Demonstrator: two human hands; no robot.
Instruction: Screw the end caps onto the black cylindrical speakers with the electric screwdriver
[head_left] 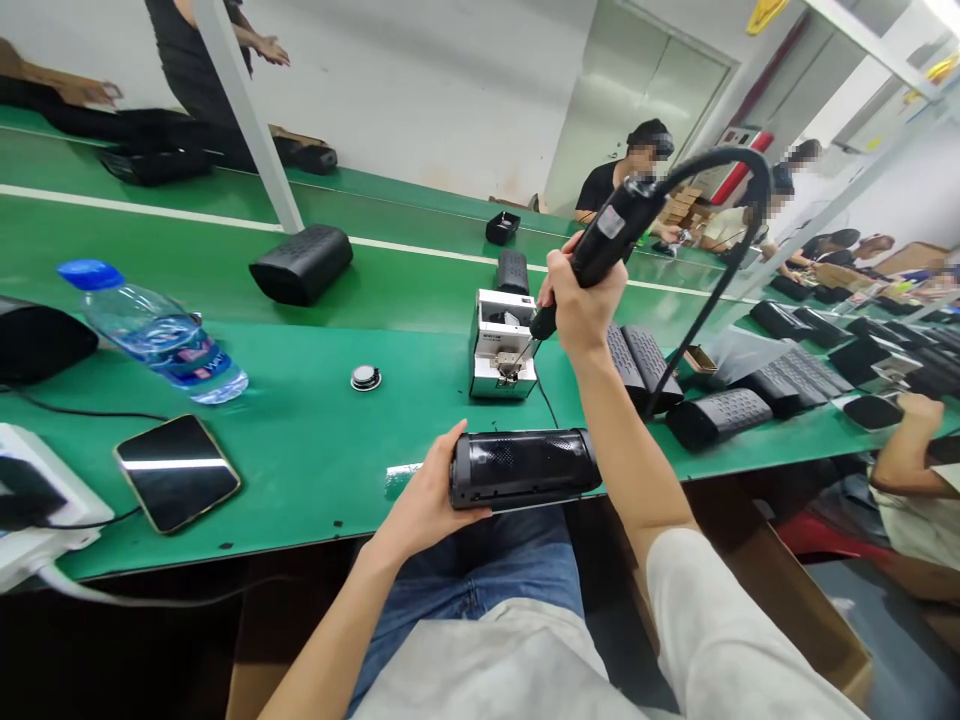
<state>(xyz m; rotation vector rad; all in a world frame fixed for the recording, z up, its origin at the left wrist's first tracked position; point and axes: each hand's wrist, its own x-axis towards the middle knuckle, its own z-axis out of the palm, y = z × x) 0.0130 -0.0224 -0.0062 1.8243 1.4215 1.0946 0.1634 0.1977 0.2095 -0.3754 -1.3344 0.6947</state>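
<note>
Screwdriver (609, 228), black, cylindrical and corded, clamped in the right hand (589, 300), needs steady aim at the white boxy dispenser (498, 340); left hand (426, 495) grips the black oblong casing (525, 468) nearside of it.

Glossy black casing (525, 468) level, black screwdriver (611, 228) tilted

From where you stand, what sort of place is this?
Likely an electronics assembly line: powered screwdriver in the right hand, long green bench, several people working farther along it.
</note>
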